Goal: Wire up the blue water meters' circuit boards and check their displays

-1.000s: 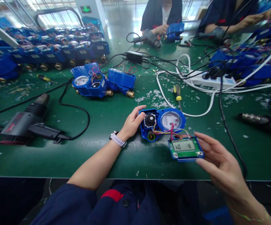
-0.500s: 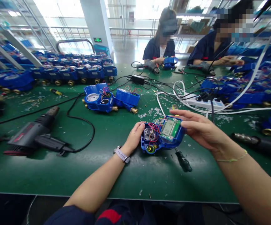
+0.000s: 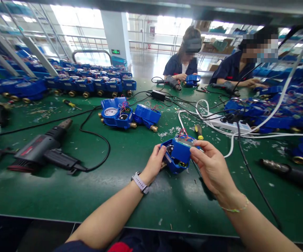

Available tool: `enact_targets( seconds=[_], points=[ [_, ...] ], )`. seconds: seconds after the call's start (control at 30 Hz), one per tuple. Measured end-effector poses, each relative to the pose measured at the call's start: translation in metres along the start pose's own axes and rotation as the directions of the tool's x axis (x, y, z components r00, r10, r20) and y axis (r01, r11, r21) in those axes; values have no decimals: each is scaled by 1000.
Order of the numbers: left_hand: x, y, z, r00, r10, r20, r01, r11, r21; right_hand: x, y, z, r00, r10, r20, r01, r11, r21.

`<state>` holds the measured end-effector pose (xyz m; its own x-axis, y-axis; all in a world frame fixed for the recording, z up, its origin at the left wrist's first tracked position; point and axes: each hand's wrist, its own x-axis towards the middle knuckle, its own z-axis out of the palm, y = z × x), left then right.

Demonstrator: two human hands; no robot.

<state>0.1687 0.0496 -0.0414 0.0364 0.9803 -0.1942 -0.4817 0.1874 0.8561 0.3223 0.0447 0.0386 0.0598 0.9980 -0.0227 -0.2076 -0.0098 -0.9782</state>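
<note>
While both hands close on it from opposite sides, the blue meter housing (image 3: 179, 154) sits tilted between them, raised just off the green table (image 3: 130, 196). Left hand (image 3: 155, 162) grips its left edge; right hand (image 3: 210, 166) pinches the right edge, by the wired circuit board (image 3: 185, 140) on top.

We see a green table (image 3: 62, 196) littered with white scraps. At left centre lies a corded power drill (image 3: 42, 150); along the upper left runs a row of blue meters (image 3: 88, 85). Two opened meters (image 3: 129, 115) sit at centre, a white power strip (image 3: 228, 125) with tangled cables at right, beside a yellow-handled screwdriver (image 3: 198, 131).
</note>
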Motion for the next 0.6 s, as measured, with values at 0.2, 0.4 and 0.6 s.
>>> enact_targets(
  seconds=[0.2, 0.4, 0.6],
  points=[
    [0, -2, 1, 999, 10, 41, -12, 999, 42, -12, 29, -17, 893, -426, 144, 439, 754, -489],
    [2, -10, -2, 997, 40, 63, -47, 993, 107, -10, 33, -13, 755, -629, 183, 557, 470, -685],
    [2, -10, -4, 995, 63, 82, -74, 989, 131, -3, 48, 6, 663, -726, 182, 594, 362, -719]
  ],
)
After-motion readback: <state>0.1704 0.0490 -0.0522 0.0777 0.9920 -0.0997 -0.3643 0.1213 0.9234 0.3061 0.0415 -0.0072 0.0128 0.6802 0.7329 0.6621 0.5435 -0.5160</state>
